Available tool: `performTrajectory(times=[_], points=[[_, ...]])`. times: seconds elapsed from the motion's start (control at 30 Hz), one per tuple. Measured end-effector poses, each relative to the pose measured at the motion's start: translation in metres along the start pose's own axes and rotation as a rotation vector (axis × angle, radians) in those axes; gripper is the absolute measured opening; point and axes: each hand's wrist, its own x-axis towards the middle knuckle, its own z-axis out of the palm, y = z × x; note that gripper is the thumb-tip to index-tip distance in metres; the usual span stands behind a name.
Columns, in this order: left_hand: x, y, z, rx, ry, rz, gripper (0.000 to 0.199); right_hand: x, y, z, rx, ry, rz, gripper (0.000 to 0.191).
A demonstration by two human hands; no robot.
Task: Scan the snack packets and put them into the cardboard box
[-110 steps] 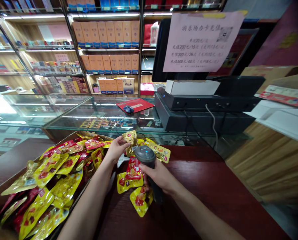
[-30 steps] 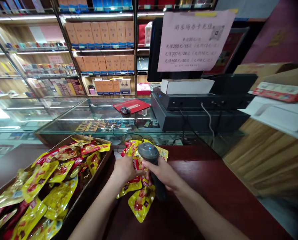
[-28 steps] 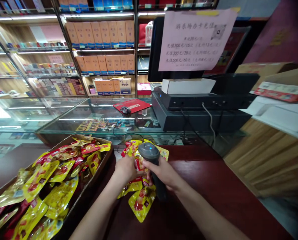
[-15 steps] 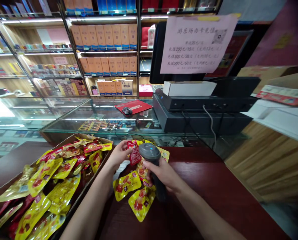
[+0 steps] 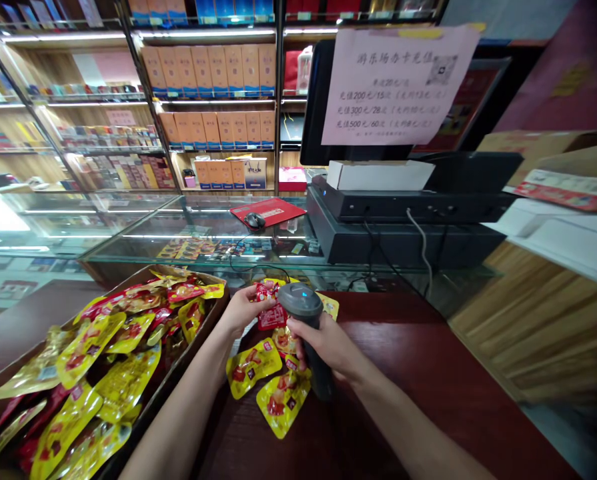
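Note:
My left hand (image 5: 244,309) pinches a small red snack packet (image 5: 272,315) between thumb and fingers. Wrapped round the handle of a dark grey barcode scanner (image 5: 301,301) is my right hand (image 5: 325,343); the scanner's head is beside and partly over the red packet. Beneath and in front of both hands, yellow snack packets lie on the dark red table, among them one on the left (image 5: 253,367) and one nearer me (image 5: 284,401). More yellow packets behind the scanner are partly hidden by it.
An open cardboard box (image 5: 213,313) heaped with yellow and red packets stands at my left. Beyond the table are a glass counter (image 5: 208,230) with a mouse (image 5: 254,221) on a red pad (image 5: 278,212), and a monitor (image 5: 318,107) bearing a paper sign (image 5: 398,87). Boxed goods fill the shelves behind.
The red packet has turned in my left hand and now shows more of its face towards me beside the scanner. My right hand and the scanner have hardly moved.

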Motion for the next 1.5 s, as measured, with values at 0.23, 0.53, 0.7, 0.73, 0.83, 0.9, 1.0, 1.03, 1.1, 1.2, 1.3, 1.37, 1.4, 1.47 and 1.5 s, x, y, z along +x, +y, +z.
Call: performTrajectory(times=[0.23,0.53,0.7,0.73,0.83,0.9,1.0,1.03,1.1,1.2,1.3,1.37,1.4,1.47,1.5], points=[[-0.001,-0.002,0.002,0.134,0.071,0.050,0.039,0.000,0.000,0.000,-0.018,0.008,0.017,0.019],[-0.002,-0.001,0.003,0.157,0.056,0.059,0.039,0.000,0.000,-0.001,-0.033,-0.012,0.020,0.026],[-0.003,0.000,0.003,0.174,0.057,0.054,0.037,0.001,0.002,-0.002,-0.035,-0.019,0.013,0.026],[-0.003,0.000,0.003,0.176,0.058,0.050,0.036,0.001,0.003,-0.002,-0.038,-0.018,0.014,0.027],[-0.002,0.000,0.003,0.180,0.050,0.053,0.036,0.002,0.004,-0.002,-0.047,-0.014,0.019,0.027],[-0.002,0.001,0.003,0.198,0.037,0.068,0.034,0.001,0.004,-0.001,-0.052,-0.014,0.016,0.026],[-0.003,0.002,0.003,0.253,0.015,0.093,0.027,0.001,0.003,0.000,-0.052,-0.017,0.002,0.023],[-0.004,0.003,0.003,0.270,0.014,0.097,0.025,0.001,0.002,0.000,-0.048,-0.018,0.001,0.023],[-0.004,0.004,0.003,0.287,0.020,0.099,0.023,0.001,0.002,0.000,-0.040,-0.016,0.009,0.024],[-0.004,0.003,0.004,0.258,0.006,0.101,0.024,0.001,0.002,-0.001,-0.026,-0.006,0.033,0.025],[-0.003,0.002,0.003,0.204,-0.005,0.101,0.031,0.000,0.000,-0.001,-0.008,-0.016,0.039,0.025],[-0.004,0.001,0.003,0.190,0.014,0.104,0.036,-0.002,-0.002,0.000,-0.003,-0.023,0.036,0.025],[-0.005,0.001,0.002,0.188,0.030,0.108,0.038,-0.004,-0.003,0.000,0.000,-0.022,0.034,0.026],[-0.010,0.003,-0.001,0.199,0.058,0.124,0.041,-0.006,-0.006,0.002,0.008,-0.011,0.031,0.028],[-0.013,0.004,-0.003,0.213,0.073,0.137,0.041,-0.008,-0.007,0.002,0.014,-0.013,0.025,0.029]])
